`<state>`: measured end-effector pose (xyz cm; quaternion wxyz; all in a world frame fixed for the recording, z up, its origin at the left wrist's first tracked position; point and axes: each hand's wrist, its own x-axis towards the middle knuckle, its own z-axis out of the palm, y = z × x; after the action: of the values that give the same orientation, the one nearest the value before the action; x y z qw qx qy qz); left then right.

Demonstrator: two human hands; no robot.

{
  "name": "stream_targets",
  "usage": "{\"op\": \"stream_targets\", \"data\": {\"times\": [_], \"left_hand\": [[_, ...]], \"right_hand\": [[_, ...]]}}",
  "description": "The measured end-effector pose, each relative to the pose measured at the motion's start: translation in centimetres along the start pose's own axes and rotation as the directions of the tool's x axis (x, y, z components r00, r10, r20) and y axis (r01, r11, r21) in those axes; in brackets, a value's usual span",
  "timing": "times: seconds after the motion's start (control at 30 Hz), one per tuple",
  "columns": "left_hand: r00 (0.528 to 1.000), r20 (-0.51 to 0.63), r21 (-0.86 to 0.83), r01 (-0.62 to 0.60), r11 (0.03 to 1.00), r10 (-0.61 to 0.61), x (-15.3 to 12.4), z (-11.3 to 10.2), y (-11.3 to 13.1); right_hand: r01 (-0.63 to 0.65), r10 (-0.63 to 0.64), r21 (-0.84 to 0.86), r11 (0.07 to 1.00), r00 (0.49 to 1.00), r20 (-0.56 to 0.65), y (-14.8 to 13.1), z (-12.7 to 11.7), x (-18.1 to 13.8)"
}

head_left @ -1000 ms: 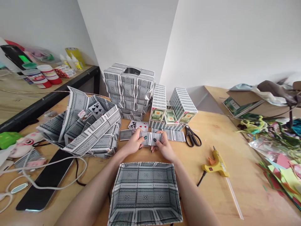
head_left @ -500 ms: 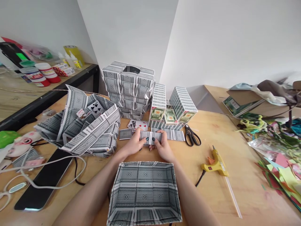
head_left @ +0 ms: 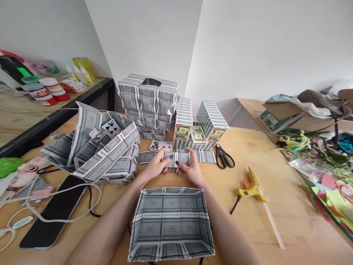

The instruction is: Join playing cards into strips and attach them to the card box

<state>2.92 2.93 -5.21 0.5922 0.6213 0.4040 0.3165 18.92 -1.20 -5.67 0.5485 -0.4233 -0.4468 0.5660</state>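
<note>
Between my two hands is a short strip of joined playing cards (head_left: 176, 159), patterned backs facing up. My left hand (head_left: 157, 165) grips its left end, thumb on top and fingers beneath. On the other end my right hand (head_left: 192, 167) has its thumb pressed near the white seam. Just beyond lie more grey-backed cards (head_left: 206, 156) and a few face-up cards (head_left: 161, 145). Close to me, between my forearms, sits an open box made of cards (head_left: 171, 224).
A tall card-built box (head_left: 149, 105) stands behind, beside stacked card packs (head_left: 213, 119). To the left is a card-built container (head_left: 107, 151) holding loose pieces. Scissors (head_left: 224, 157) and a yellow glue gun (head_left: 253, 187) lie right; a phone (head_left: 52, 213) and white cable lie left.
My thumbs have shifted slightly on the card strip, which stays in both hands. The view has moved a little; the other things keep their places.
</note>
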Motion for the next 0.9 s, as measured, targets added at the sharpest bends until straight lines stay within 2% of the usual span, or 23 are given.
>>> {"op": "stream_targets", "data": {"times": [0.07, 0.17, 0.23, 0.3, 0.37, 0.4, 0.53, 0.63, 0.73, 0.8, 0.9], "left_hand": [[0.999, -0.044, -0.037, -0.004, 0.999, 0.003, -0.1, -0.1, 0.1], [0.968, -0.235, 0.008, -0.094, 0.996, 0.093, -0.4, -0.6, 0.2], [0.901, -0.388, 0.135, -0.150, 0.979, 0.192, -0.7, -1.0, 0.2], [0.812, -0.510, 0.281, -0.155, 0.947, 0.284, -1.0, -1.4, 0.2], [0.746, -0.560, 0.401, -0.136, 0.906, 0.360, -1.0, -1.5, 0.3], [0.736, -0.548, 0.459, -0.132, 0.878, 0.397, -1.0, -1.5, 0.3], [0.785, -0.374, 0.704, -0.107, 0.702, 0.495, -1.1, -0.9, 0.2], [0.806, -0.343, 0.783, -0.038, 0.621, 0.482, -1.3, -0.4, -0.1], [0.823, -0.360, 0.781, 0.009, 0.625, 0.438, -1.5, -0.3, -0.4], [0.831, -0.358, 0.753, -0.012, 0.657, 0.425, -1.7, -0.4, -0.4], [0.799, -0.362, 0.718, -0.089, 0.690, 0.481, -1.9, -0.5, -0.2]], "right_hand": [[0.002, -0.001, 0.031, 1.000, 0.999, -0.035, -0.1, -0.1, 0.0], [0.026, -0.019, 0.086, 0.996, 0.996, -0.083, -0.3, -0.6, -0.1], [0.047, -0.035, 0.112, 0.993, 0.994, -0.105, -0.3, -1.2, -0.2], [0.067, -0.046, 0.141, 0.988, 0.988, -0.148, -0.3, -1.7, -0.2], [0.100, -0.059, 0.181, 0.978, 0.973, -0.222, -0.3, -2.1, -0.2], [0.123, -0.066, 0.201, 0.972, 0.961, -0.269, -0.3, -2.2, -0.2], [0.231, -0.108, 0.233, 0.945, 0.890, -0.444, -0.3, -2.7, 0.1], [0.262, -0.129, 0.197, 0.945, 0.851, -0.510, -0.3, -3.0, 0.3], [0.261, -0.132, 0.175, 0.949, 0.837, -0.530, -0.2, -3.2, 0.4], [0.250, -0.124, 0.170, 0.953, 0.835, -0.536, -0.1, -3.2, 0.4], [0.233, -0.131, 0.103, 0.967, 0.802, -0.583, 0.0, -3.1, 0.3]]}}
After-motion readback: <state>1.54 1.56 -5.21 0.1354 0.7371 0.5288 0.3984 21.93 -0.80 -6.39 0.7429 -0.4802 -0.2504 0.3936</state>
